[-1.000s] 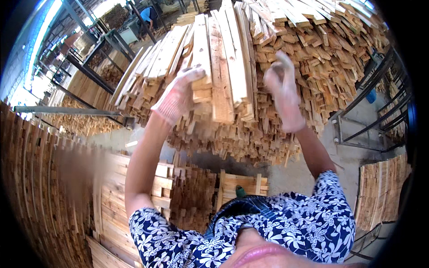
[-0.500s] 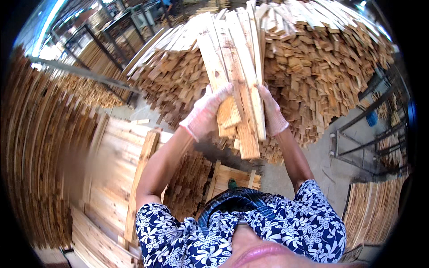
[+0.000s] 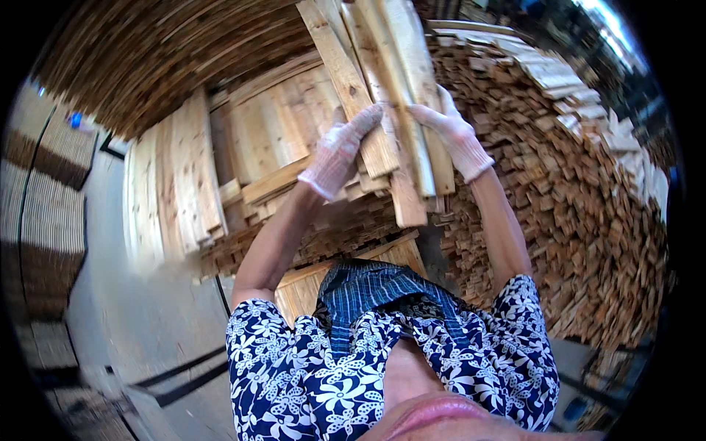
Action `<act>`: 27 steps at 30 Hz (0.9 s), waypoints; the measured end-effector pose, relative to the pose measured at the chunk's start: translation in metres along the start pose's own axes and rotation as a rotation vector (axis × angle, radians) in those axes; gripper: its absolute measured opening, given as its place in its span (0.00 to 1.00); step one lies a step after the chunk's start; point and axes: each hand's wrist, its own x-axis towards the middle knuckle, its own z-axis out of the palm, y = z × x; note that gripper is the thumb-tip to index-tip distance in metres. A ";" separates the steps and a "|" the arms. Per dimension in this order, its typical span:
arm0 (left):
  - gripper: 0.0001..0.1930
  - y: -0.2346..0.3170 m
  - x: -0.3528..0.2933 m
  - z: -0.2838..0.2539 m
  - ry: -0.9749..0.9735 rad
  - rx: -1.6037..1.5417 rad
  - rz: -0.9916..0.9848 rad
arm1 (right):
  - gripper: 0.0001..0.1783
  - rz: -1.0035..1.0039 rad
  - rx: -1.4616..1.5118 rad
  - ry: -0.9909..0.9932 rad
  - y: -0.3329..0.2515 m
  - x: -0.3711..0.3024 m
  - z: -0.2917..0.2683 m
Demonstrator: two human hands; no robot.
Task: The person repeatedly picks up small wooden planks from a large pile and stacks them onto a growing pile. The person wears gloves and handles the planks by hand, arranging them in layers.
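Observation:
Between my two gloved hands I hold a bundle of long, pale wooden boards (image 3: 371, 66). My left hand (image 3: 344, 149) grips the bundle's left side, its thumb lying over the nearest board. On the other side my right hand (image 3: 456, 134) clasps the boards, thumb across the top and fingers partly hidden behind. The boards' near ends are uneven, with one reaching lower than the others. Behind and left of the bundle lies a low stack of wide, flat wooden panels (image 3: 276, 125).
A big heap of short wood pieces (image 3: 559, 184) rises on the right. Long stacked strips (image 3: 169, 44) line the far left. More stacked panels (image 3: 180, 173) lie at left, beside grey floor (image 3: 158, 309). Piled boards (image 3: 51, 220) stand at the left edge.
My body and view have turned left, and the boards have come along in both hands. The wood heap now lies to the right, and the panel stack is behind the bundle.

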 end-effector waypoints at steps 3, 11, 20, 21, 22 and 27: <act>0.37 0.010 0.039 0.007 0.245 0.449 0.149 | 0.64 -0.085 -0.446 0.036 -0.013 0.039 -0.019; 0.26 0.041 0.004 0.023 0.337 0.413 0.119 | 0.55 -0.047 -0.618 0.052 -0.033 0.029 -0.061; 0.33 0.087 -0.162 -0.066 0.554 0.585 0.341 | 0.55 0.019 -0.461 0.188 -0.051 -0.042 -0.120; 0.34 0.096 -0.166 -0.090 0.645 0.728 0.326 | 0.57 -0.074 -0.417 0.135 -0.047 -0.039 -0.117; 0.34 0.110 -0.171 -0.098 0.824 0.946 0.241 | 0.59 -0.159 -0.369 0.081 -0.047 -0.039 -0.105; 0.34 0.100 -0.179 -0.184 1.149 1.827 -0.163 | 0.57 -0.061 -0.177 -0.125 -0.073 -0.032 -0.025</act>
